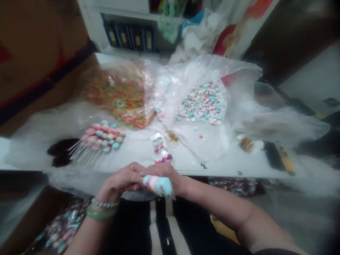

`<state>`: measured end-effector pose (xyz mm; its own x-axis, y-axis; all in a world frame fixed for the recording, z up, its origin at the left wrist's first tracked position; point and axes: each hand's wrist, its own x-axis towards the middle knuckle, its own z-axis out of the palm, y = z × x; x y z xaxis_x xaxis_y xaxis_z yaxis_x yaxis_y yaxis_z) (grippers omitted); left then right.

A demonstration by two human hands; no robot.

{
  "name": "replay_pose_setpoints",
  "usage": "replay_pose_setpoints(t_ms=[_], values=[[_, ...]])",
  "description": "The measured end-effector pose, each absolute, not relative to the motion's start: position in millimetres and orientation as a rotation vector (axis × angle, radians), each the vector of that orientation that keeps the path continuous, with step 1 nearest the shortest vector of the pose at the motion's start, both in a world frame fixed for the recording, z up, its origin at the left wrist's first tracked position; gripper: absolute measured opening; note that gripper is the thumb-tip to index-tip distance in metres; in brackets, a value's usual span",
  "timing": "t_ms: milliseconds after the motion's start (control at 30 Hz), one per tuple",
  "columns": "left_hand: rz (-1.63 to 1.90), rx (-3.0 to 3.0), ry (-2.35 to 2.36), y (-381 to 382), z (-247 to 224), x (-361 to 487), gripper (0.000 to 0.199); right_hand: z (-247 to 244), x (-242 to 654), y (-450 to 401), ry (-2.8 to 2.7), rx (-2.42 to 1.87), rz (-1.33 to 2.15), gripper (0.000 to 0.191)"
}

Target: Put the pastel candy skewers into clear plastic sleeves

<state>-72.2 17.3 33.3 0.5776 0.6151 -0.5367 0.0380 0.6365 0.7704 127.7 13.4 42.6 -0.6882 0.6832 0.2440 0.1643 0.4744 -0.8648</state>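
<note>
At the table's front edge my two hands meet, closed around one marshmallow stick (158, 185). Its pale blue, white and pink head lies in a clear wrapper and points down toward my body. My left hand (129, 179), with a bead bracelet and a green bangle at the wrist, pinches near the narrow end. Against the head's far side, my right hand (166, 173) wraps the stick. The stick itself is hidden by the fingers. Just beyond the hands lies a printed packet or card (160, 146), with small gold twist ties (171, 136) beside it.
Finished-looking marshmallow sticks (102, 136) lie in a bunch at the left. Behind are a bag of orange gummy candies (127, 102) and an opened plastic bag of pastel candies (203, 102). A dark flat object (275, 156) rests at right. Wrapped sweets (65, 225) fill a box below left.
</note>
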Motion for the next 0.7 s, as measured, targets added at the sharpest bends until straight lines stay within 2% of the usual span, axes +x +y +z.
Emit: replay_pose_setpoints(t_ms=[133, 200, 267, 333, 433, 500, 533, 600, 700], values=[[0.273, 1.023, 0.915, 18.5, 67.9, -87.0, 0.027, 57.8, 124.5, -0.1, -2.561, -0.501, 0.379, 0.021], [0.243, 1.241, 0.944, 13.5, 84.6, -89.8, 0.02, 69.3, 121.9, -0.2, -2.711, -0.32, 0.151, 0.023], [0.415, 1.431, 1.09, 3.0, 97.3, -83.0, 0.024, 79.2, 117.2, 5.4, -2.805, -0.324, 0.071, 0.025], [0.792, 1.499, 1.347, -10.8, 104.3, -66.9, 0.026, 84.8, 109.2, 15.5, -2.742, -0.589, 0.218, 0.023], [1.354, 1.333, 1.67, -26.0, 101.2, -40.0, 0.013, 82.8, 89.9, 29.6, -2.19, -1.021, 0.791, 0.015], [1.566, 1.081, 1.646, -27.9, 90.2, -32.6, 0.007, 75.4, 75.3, 31.8, -1.867, -1.07, 1.104, 0.016], [1.6, 0.919, 1.557, -27.4, 82.7, -33.9, 0.017, 70.5, 69.4, 30.1, -1.78, -1.046, 1.211, 0.018], [1.456, 0.619, 1.276, -27.5, 65.8, -44.7, 0.041, 60.4, 62.8, 23.1, -1.723, -0.985, 1.306, 0.023], [0.921, 0.47, 0.896, -35.9, 43.4, -69.7, 0.065, 49.0, 66.6, 10.8, -1.772, -0.926, 1.282, 0.022]])
